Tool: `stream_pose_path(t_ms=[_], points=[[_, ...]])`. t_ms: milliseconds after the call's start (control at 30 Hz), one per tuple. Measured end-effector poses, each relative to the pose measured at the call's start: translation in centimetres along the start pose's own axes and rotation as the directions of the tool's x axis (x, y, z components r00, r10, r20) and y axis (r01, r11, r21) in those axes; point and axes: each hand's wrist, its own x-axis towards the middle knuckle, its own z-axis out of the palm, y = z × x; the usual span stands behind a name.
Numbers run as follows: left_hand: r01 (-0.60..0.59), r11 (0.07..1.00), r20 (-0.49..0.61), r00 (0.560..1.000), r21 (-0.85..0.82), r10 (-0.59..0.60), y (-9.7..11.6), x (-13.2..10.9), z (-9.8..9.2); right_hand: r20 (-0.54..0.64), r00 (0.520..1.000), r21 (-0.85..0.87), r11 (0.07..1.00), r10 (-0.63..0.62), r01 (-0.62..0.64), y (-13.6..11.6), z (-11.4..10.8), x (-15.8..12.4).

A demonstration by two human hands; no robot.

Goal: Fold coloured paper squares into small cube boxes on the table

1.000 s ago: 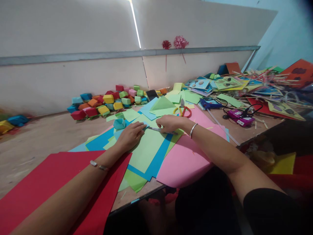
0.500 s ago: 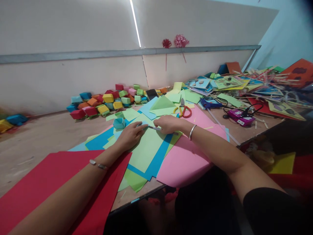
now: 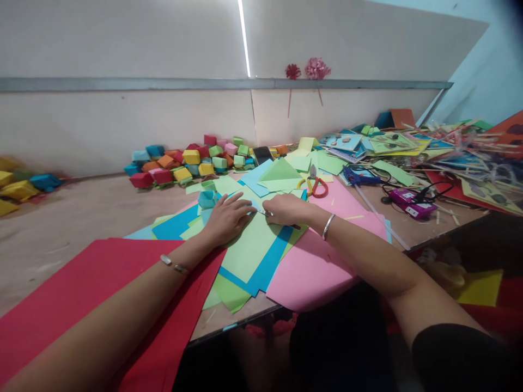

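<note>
My left hand (image 3: 229, 218) lies flat with its fingers spread, pressing on the stacked papers beside a small folded light-blue paper box (image 3: 207, 199). Near its fingertips is a small light-blue paper piece (image 3: 254, 203), partly hidden. My right hand (image 3: 284, 209) is closed round a slim silvery blade-like tool (image 3: 265, 212). The tool's tip points toward my left fingers, and its other end shows below my right hand. Beneath both hands a pale green sheet (image 3: 249, 247) rests over a blue sheet (image 3: 267, 267).
Scissors (image 3: 314, 187) with red and yellow handles lie beyond my right hand. A blue glue gun (image 3: 359, 176) and a purple power socket (image 3: 412, 204) are to the right. Several folded paper boxes (image 3: 191, 158) are heaped by the wall. Red sheets (image 3: 93, 294) extend under my left forearm.
The view has shifted slightly, so the scene sits farther right. My left fingers have spread and flattened. My right hand keeps its grip on the slim tool.
</note>
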Motion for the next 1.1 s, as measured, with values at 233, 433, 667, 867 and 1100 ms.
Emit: stream_pose_path(t_ms=[233, 433, 667, 867, 1100], points=[[0.019, 0.996, 0.128, 0.992, -0.089, -0.007, 0.3, 0.3, 0.2, -0.047, 0.998, -0.018, 0.999, 0.042, -0.043, -0.1, 0.6, 0.5], [0.050, 0.999, 0.211, 0.976, -0.013, -0.046, 0.3, 0.3, 0.0, -0.067, 0.993, -0.001, 0.995, 0.098, -0.098, -0.5, 0.7, 0.5], [0.086, 0.996, 0.329, 0.941, -0.011, -0.078, 0.8, 0.2, -0.7, -0.054, 0.987, 0.083, 0.985, 0.154, -0.150, -0.5, 0.7, 0.4], [0.085, 0.996, 0.330, 0.941, -0.008, -0.078, 0.4, 0.3, -0.3, -0.074, 0.983, 0.053, 0.985, 0.167, -0.163, -0.8, 1.1, 0.5], [0.089, 0.996, 0.342, 0.936, -0.002, -0.083, 0.5, 0.3, -0.4, -0.046, 0.986, -0.003, 0.987, 0.163, -0.163, -1.4, 0.8, 0.5]])
